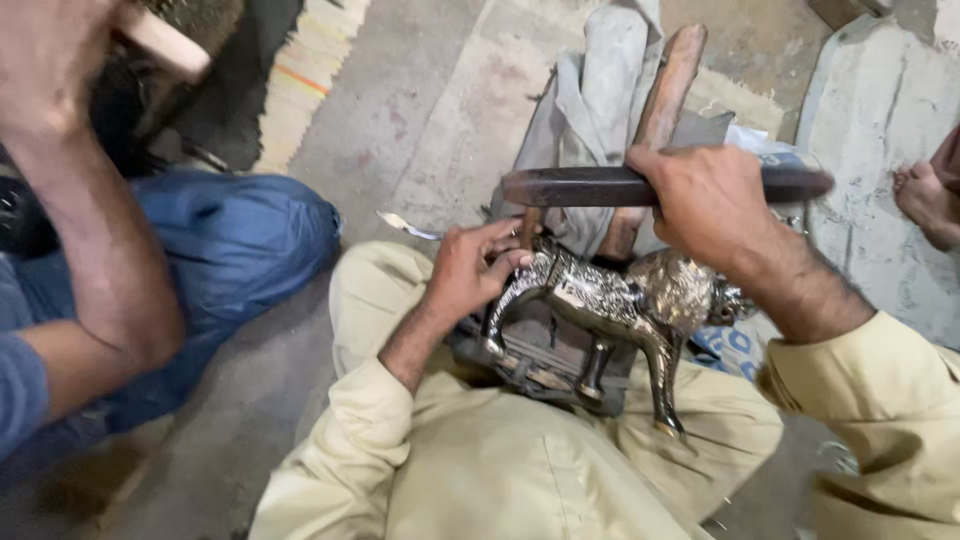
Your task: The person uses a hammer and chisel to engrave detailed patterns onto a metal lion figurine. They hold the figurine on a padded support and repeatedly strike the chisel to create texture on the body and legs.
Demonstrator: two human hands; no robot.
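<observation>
**Chasing a metal horse figure held across the lap**

We sat on the floor in pale khaki clothes, looking down at our own two hands. A shiny, patterned metal horse figure (610, 305) lay on its side across a dark wooden block (545, 365) resting on our lap, legs pointing toward us, hooves free of the block.

Our left hand (475, 270) was curled at the hindquarters, fingers pressed together around a thin upright tool (529, 228), which looked like a small punch or chisel; its tip seemed to meet the figure's back, though we could not see the contact itself. Our right hand (705, 200) was closed in a full fist around a long dark bar (590, 186) held level just above the tool's top end, the bar reaching left over it.

Behind the figure, a worn wooden handle (655, 110) leaned on a grey cloth (600, 90) on the concrete floor (420, 110).

At the left edge, another person's arm (110, 260) and blue-trousered knee (240, 245) were close by, well apart from the work.

To do this step well, we judged that the tool should stand square to the metal, the left hand should pin the figure to the block, and the bar should fall flat and lightly on the tool's head, clear of the fingers.
</observation>
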